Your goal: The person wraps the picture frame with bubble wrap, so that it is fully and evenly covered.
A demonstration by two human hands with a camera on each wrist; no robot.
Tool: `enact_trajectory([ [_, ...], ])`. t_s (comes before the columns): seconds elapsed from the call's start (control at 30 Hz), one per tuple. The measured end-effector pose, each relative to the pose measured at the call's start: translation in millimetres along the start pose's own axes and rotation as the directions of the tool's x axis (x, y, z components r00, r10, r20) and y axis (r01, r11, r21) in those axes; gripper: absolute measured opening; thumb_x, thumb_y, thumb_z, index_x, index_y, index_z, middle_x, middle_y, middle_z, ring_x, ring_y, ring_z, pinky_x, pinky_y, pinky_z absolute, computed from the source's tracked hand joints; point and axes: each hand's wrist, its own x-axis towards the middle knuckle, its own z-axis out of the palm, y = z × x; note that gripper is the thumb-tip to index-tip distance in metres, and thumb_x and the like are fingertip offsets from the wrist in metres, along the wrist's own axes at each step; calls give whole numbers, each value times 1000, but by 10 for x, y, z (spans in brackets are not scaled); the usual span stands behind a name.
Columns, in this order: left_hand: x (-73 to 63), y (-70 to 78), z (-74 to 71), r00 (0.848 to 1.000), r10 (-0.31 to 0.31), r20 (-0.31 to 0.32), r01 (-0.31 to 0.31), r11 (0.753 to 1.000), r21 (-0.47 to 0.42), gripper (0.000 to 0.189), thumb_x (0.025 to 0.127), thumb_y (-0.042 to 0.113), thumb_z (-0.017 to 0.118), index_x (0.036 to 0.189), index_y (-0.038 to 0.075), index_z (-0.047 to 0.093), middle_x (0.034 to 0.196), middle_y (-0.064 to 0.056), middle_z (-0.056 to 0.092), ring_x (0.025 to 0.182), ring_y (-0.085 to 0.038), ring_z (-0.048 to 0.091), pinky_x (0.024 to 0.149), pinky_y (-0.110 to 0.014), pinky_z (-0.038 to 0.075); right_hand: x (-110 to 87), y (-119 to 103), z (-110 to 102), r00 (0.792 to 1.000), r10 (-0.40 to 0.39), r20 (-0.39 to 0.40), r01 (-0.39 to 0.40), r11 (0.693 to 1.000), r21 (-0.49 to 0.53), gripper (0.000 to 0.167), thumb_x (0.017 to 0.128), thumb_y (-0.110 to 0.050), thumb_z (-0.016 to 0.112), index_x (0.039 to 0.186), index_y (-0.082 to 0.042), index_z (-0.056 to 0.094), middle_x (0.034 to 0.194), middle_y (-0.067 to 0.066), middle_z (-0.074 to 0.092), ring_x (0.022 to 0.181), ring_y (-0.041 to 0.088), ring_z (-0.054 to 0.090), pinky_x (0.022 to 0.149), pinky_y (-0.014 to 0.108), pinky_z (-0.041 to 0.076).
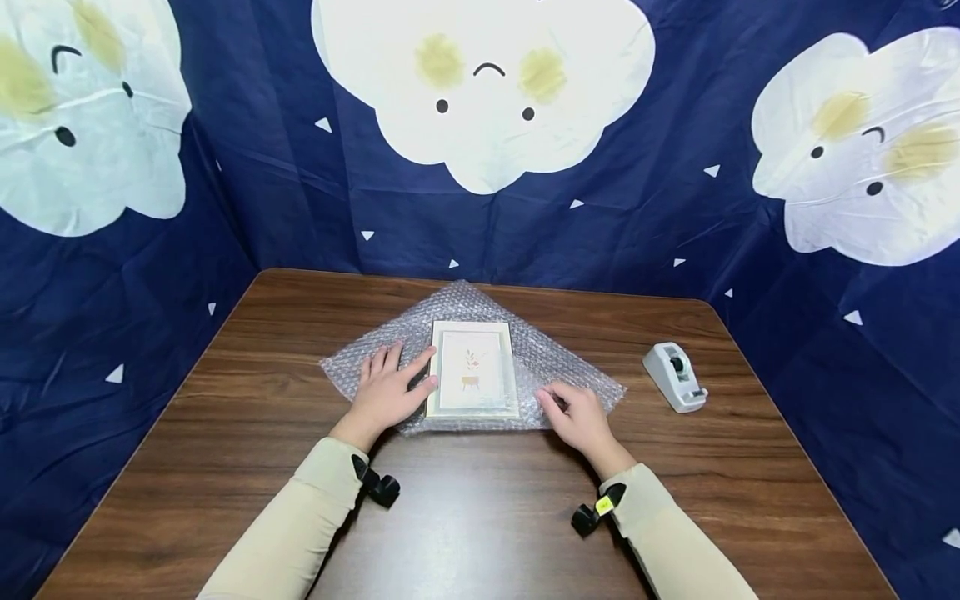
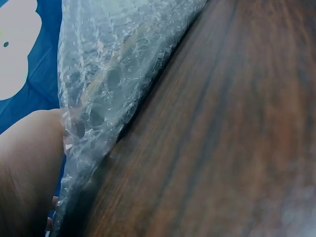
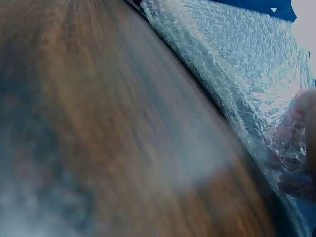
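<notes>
Plastic bubble wrap (image 1: 465,302) lies beneath the left hand (image 1: 390,390), which rests palm down with its fingers straight and spread; it grips nothing, and its index finger and thumb reach the left edge of the picture frame (image 1: 471,371). Opposite, the right hand (image 1: 576,414) has its fingers curled and pinches the wrap between thumb and index finger, to the right of the frame and apart from it.

The frame lies flat on the wrap, between the hands, and shows a plant drawing. The wrap extends beyond it to the far side, left and right; its near edge runs straight, just below the frame.

Each wrist carries a black camera (image 1: 377,485) at the cuff of a beige sleeve (image 1: 307,517). The wood-grain bench (image 1: 465,517) supports the assembly. A white tape dispenser (image 1: 671,377) stands on the bench, right of the wrap. Navy fabric (image 1: 262,167) printed with white clouds (image 1: 487,142) lines the back and both sides.
</notes>
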Motion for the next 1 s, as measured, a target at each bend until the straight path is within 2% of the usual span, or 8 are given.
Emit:
enact_trajectory([
  [0.17,0,11,-15,1000,2,2,-2,1000,-2,65,100,66,39,158,39,33,165,-23,17,151,-49,8,117,-69,2,39,-26,19,991,129,39,-128,991,-41,9,91,-16,71,83,-14,73,65,-8,59,58,6,51,55,30,47],
  [0.33,4,19,-33,1000,6,4,-6,1000,-1,64,100,65,40,158,39,32,165,-24,17,151,-49,8,116,-71,2,82,-53,33,967,241,82,-237,970,-62,15,92,-20,70,77,-16,71,80,-3,69,71,13,61,65,36,50],
  [0.5,-5,17,-42,1000,8,13,-8,1000,-2,64,101,66,36,159,39,30,165,-24,16,151,-49,7,116,-71,1,109,-66,53,953,288,98,-282,957,-76,18,90,-21,70,72,-19,69,91,-1,75,87,18,71,75,41,54],
  [0.67,-11,12,-56,999,6,32,-5,1000,-8,67,101,70,27,160,40,28,166,-23,14,152,-49,5,116,-70,0,128,-79,57,938,327,114,-320,944,-76,19,90,-20,70,70,-18,70,95,1,76,95,22,72,81,44,55],
  [1.0,-15,49,-139,993,7,116,-15,998,66,99,80,92,36,162,39,18,166,-27,9,150,-53,3,115,-73,0,147,-88,67,914,383,135,-372,923,-98,19,90,-22,69,73,-17,73,98,1,76,98,23,72,85,44,54],
])
